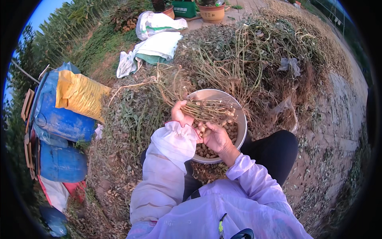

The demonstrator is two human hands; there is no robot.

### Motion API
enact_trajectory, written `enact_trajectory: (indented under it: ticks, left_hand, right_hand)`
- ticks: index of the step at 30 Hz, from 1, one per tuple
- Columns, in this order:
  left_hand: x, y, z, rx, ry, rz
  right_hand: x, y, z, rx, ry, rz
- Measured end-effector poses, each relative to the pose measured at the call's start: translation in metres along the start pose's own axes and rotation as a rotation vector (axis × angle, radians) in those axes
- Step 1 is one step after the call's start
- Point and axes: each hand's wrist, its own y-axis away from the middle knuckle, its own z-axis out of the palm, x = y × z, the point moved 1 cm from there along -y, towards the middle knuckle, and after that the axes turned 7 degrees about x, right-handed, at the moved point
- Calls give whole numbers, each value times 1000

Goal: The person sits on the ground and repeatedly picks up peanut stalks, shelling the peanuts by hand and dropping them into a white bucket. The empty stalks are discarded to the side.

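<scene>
A round white basin (243, 131) stands between the person's knees, partly filled with peanuts in their shells (206, 151). My left hand (181, 115) is at the basin's left rim, closed around a bundle of pulled peanut plants (206, 110) whose stems lie across the basin. Just right of and below it, my right hand (215, 138) is over the peanuts, palm partly up, with a few peanuts (204, 130) at its fingers. The roots of the bundle reach toward the basin's right side.
A large heap of peanut plants (256, 56) lies beyond the basin. White sacks (158, 46) lie further off, near potted plants (212, 13). Blue plastic barrels (64, 116) and a yellow sack (80, 94) are at the left. Peanuts are spread on the ground at the upper right.
</scene>
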Motion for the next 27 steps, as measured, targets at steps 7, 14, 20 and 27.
enact_trajectory:
  ticks: [7, 14, 20, 27]
  left_hand:
    - [-3, -8, 4, 505, -2, 319]
    - [66, -14, -20, 246, 37, 429]
    - [25, 8, 8, 137, 16, 390]
    - [7, 34, 44, 418, -142, 194]
  right_hand:
    - [2, 18, 15, 136, 252, 197]
    - [-3, 71, -23, 254, 1005, -215]
    - [-74, 59, 12, 403, 1734, -1143]
    - [-84, 36, 79, 117, 1758, -1175]
